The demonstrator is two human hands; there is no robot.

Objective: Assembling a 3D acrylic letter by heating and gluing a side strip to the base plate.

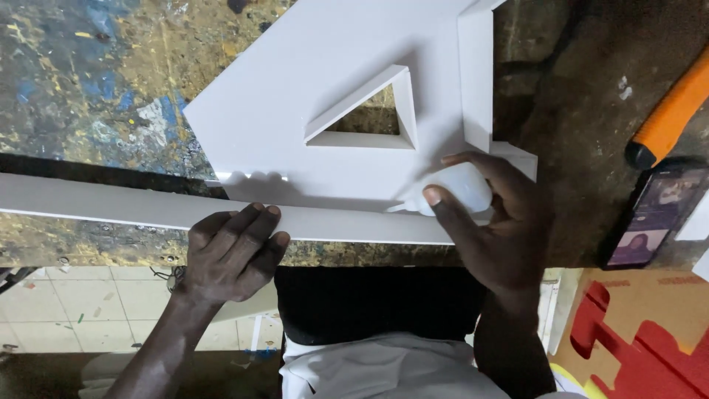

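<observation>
- Left hand (233,251) lies flat, fingers spread, pressing a long white strip (111,203) against the near edge of the white letter shape (295,111).
- Right hand (495,229) is closed around a small white glue bottle (458,188), nozzle at the seam.
- Strips already stand around the triangular opening (365,122) and far right edge; the near-edge seam looks partly done (glue line not visible).
- At the workbench (88,89) right edge: orange handle (668,114), phone (653,218), nothing obstructing.

Bright overhead light, white panel (310,96) near blown out with glare at lower edge; soft shadows inside triangular cutout; right tabletop (583,81) dim; focus sharp, slight edge stretch.
</observation>
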